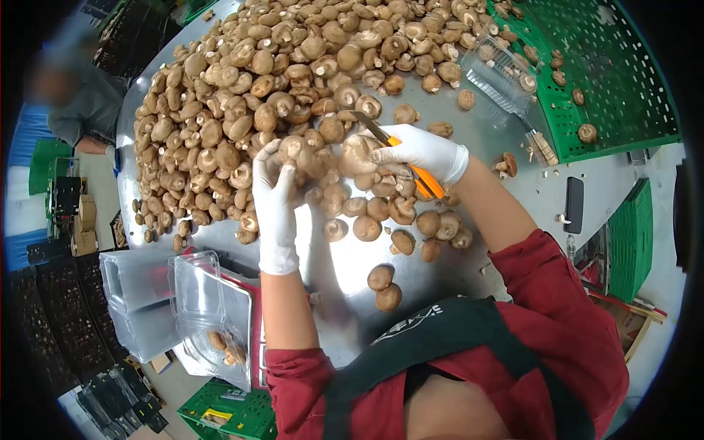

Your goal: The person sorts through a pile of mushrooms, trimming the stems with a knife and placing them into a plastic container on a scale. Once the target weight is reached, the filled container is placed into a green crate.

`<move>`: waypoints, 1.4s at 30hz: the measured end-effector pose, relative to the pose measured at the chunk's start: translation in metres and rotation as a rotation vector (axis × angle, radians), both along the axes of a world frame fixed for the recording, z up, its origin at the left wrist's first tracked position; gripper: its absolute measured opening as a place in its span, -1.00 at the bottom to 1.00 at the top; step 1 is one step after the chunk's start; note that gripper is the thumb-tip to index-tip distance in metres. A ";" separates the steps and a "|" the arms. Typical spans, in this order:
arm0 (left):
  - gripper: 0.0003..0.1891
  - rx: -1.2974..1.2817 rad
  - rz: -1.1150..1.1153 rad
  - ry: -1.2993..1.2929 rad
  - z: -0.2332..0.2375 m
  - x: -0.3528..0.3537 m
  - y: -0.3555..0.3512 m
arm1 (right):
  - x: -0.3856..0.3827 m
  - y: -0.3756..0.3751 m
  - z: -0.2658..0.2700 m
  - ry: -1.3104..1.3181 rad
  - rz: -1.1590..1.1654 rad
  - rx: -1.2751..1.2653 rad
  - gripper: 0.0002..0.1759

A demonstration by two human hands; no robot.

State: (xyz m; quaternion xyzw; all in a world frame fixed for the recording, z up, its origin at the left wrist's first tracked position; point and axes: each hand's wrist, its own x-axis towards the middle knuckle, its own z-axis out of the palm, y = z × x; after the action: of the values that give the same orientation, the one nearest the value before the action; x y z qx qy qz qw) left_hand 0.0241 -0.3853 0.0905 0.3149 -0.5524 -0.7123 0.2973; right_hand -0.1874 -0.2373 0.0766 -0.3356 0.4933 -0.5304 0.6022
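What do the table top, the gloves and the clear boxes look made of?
Table: bare metal, likely stainless steel; grey, dull sheen with blurred reflections. Gloves on left hand and right hand: thin white rubber or nitrile, snug and smooth. Boxes: clear thin plastic, see-through with glossy edges.

A brown mushroom is sitting pinched at the tips of the left fingers. A paler mushroom is resting against the right fingers, just beside the first. An orange-handled knife is lying slanted through the right fingers, its dark blade poking out beyond them above the paler mushroom.
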 end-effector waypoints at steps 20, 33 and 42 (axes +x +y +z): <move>-0.48 0.836 0.139 0.605 -0.006 0.085 0.121 | 0.141 0.054 0.014 0.878 -0.169 -0.388 -0.49; -0.38 -0.496 0.736 -0.389 0.065 0.211 0.109 | 0.089 0.108 0.000 0.825 -0.342 -0.092 -0.61; -0.54 -1.029 0.531 -1.263 0.050 0.317 0.063 | 0.072 0.122 -0.012 0.803 -0.471 0.037 -0.58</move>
State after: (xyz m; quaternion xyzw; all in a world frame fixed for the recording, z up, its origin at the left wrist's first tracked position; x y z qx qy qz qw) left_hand 0.3410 -0.3219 0.1409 0.5976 -0.7767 0.0293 0.1967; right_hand -0.1156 -0.1149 0.0644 -0.3825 0.7596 -0.4718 0.2326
